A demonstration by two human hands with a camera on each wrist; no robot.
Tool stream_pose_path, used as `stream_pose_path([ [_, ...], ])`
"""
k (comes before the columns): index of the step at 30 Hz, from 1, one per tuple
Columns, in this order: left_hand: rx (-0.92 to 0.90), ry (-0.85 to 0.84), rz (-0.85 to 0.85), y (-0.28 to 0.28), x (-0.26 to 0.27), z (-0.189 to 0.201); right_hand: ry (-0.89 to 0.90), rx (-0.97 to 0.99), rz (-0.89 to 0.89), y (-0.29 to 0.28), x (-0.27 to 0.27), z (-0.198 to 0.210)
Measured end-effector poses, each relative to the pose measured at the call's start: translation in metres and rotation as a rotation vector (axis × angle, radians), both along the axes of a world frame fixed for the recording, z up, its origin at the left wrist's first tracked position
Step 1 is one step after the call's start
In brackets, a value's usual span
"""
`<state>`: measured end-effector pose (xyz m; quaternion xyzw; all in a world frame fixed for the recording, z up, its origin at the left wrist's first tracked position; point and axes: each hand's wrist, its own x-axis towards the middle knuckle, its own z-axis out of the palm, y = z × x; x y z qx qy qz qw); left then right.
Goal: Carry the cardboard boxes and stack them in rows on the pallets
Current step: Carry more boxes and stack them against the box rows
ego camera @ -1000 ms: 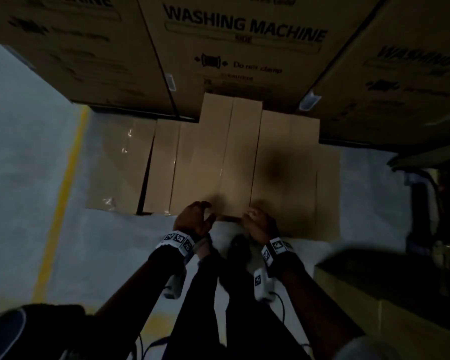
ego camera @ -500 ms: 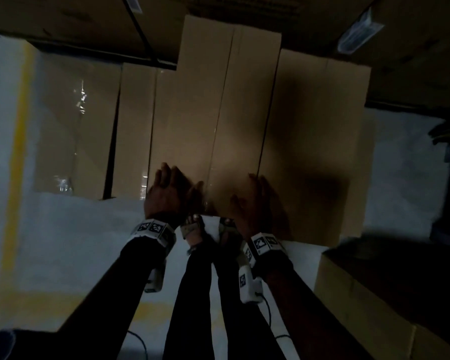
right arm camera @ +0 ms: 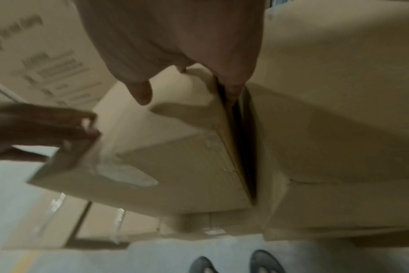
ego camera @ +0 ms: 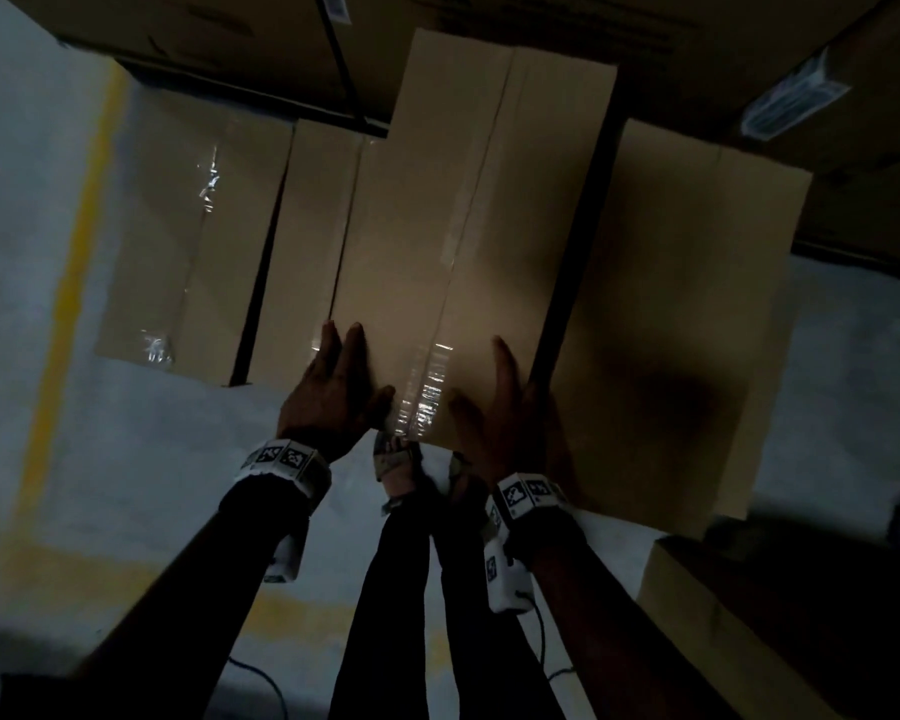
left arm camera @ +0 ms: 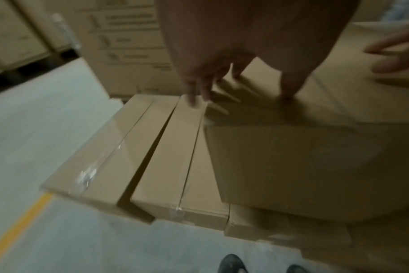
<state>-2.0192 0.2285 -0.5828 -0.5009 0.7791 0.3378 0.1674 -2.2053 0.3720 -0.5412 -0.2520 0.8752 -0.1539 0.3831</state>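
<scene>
A taped cardboard box (ego camera: 463, 226) lies on top of lower boxes, its long side pointing away from me. My left hand (ego camera: 333, 392) is at its near left corner, fingers straight along the left edge and thumb on the top. My right hand (ego camera: 500, 407) is at the near right corner. In the right wrist view its fingers (right arm camera: 231, 86) reach down into the narrow gap beside the box (right arm camera: 175, 157), thumb above the top. In the left wrist view the fingertips (left arm camera: 194, 99) touch the box's (left arm camera: 292, 157) left edge. No pallet shows.
Lower taped boxes (ego camera: 193, 241) sit to the left, and a taller box (ego camera: 687, 304) stands close on the right. Large printed cartons (ego camera: 230, 39) form a wall behind. A yellow floor line (ego camera: 68, 283) runs at the left. Another carton (ego camera: 749, 615) is near my right leg.
My hands went from curled at the box's near edge, to flat on its top, to spread at its two near corners. The view has come closer to the box.
</scene>
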Motion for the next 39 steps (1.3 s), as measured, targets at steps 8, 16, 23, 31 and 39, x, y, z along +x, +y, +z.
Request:
stream_pose_path([
  [8, 0.115, 0.067, 0.03, -0.021, -0.017, -0.011, 0.021, 0.054, 0.024, 0.007, -0.01, -0.02],
  [16, -0.083, 0.061, 0.005, -0.017, -0.014, 0.007, 0.057, 0.055, -0.027, -0.006, -0.003, 0.006],
  [23, -0.215, 0.048, 0.104, -0.016, -0.009, 0.1, -0.025, -0.077, -0.095, -0.034, -0.006, 0.092],
  [31, -0.383, 0.088, 0.203, 0.0, 0.017, 0.263, 0.021, -0.197, 0.094, -0.044, 0.0, 0.245],
  [39, -0.585, 0.166, 0.437, 0.028, 0.061, 0.424, 0.129, -0.334, 0.367, -0.063, 0.026, 0.39],
])
